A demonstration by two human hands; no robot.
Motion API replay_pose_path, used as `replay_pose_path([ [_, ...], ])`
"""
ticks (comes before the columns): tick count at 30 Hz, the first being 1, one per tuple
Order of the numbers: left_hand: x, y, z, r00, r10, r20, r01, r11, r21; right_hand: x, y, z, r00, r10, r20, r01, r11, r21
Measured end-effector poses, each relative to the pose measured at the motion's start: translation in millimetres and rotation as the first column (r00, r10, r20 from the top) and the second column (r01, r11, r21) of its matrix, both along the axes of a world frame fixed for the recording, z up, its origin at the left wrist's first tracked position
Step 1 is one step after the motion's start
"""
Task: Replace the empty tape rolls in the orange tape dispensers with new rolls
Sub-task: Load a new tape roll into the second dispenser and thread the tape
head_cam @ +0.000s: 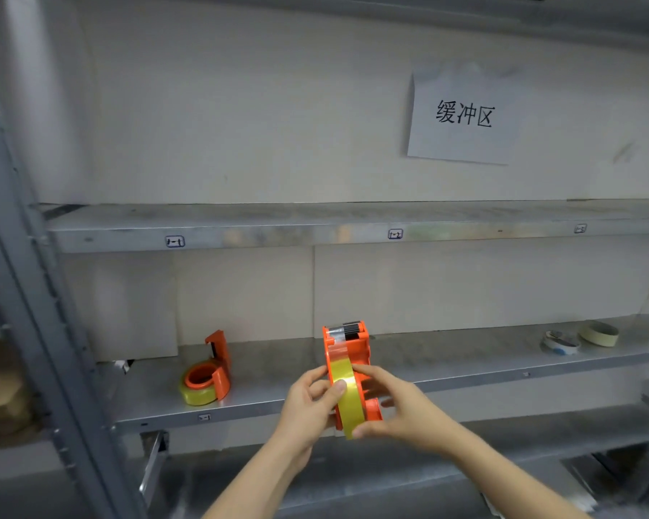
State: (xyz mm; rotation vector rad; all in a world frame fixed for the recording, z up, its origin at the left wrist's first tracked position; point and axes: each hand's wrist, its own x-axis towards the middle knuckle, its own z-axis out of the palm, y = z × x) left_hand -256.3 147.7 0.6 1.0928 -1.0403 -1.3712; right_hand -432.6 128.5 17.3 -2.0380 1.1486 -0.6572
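I hold an orange tape dispenser (349, 354) upright in front of the middle shelf, with a yellow tape roll (347, 395) seated in it. My left hand (310, 400) grips its left side, thumb pressed on the yellow tape. My right hand (398, 404) clasps the right side and bottom. A strip of tape runs up to the black roller and blade at the top. A second orange tape dispenser (214, 372) with a yellow roll (197, 395) lies on its side on the shelf to the left.
The metal shelf (465, 363) carries two used tape rings: a white-and-blue one (561, 343) and a cream one (598, 333) at the far right. A paper sign (463, 116) hangs on the wall above the upper shelf (315, 228). A grey rack post (34, 294) stands at left.
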Motion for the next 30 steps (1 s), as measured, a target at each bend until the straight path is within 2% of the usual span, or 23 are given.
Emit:
replay_pose_path([
  [3,14.9,-2.8,-5.9,1.000,-0.016,0.004,0.016,1.000,0.002,18.7,-1.6,-14.4,0.996,-0.044,0.072,0.042,0.998,0.035],
  [12,45.2,-37.5,-21.6,0.998,-0.047,-0.037,0.047,0.999,0.017,50.7,-39.5,-34.5,0.995,-0.070,0.076,0.068,0.997,0.038],
  [16,47.2,-66.1,-26.8,0.997,-0.046,-0.061,0.049,0.998,0.042,47.0,-77.5,-33.7,0.998,-0.039,-0.043,0.038,0.999,-0.026],
  [20,41.2,-98.4,-32.6,0.997,-0.023,-0.073,0.028,0.997,0.066,37.1,-120.8,-38.3,0.971,-0.035,-0.237,-0.013,0.980,-0.196],
  [22,37.3,-115.4,-34.2,0.997,-0.016,-0.081,0.023,0.997,0.075,32.9,-140.3,-43.3,0.960,-0.080,-0.270,0.009,0.967,-0.256],
  [25,27.8,-143.4,-40.3,0.996,-0.007,-0.088,0.015,0.995,0.094,23.0,-165.4,-50.8,0.977,-0.077,-0.197,0.037,0.980,-0.198],
  [28,16.0,-166.1,-47.6,0.994,0.022,-0.104,-0.007,0.990,0.139,11.7,-184.1,-56.6,0.999,-0.003,-0.054,0.000,0.998,-0.066],
  [30,8.8,-176.1,-52.0,0.992,0.030,-0.124,-0.010,0.988,0.157,4.2,-193.8,-60.6,1.000,0.017,0.006,-0.017,0.999,-0.037],
])
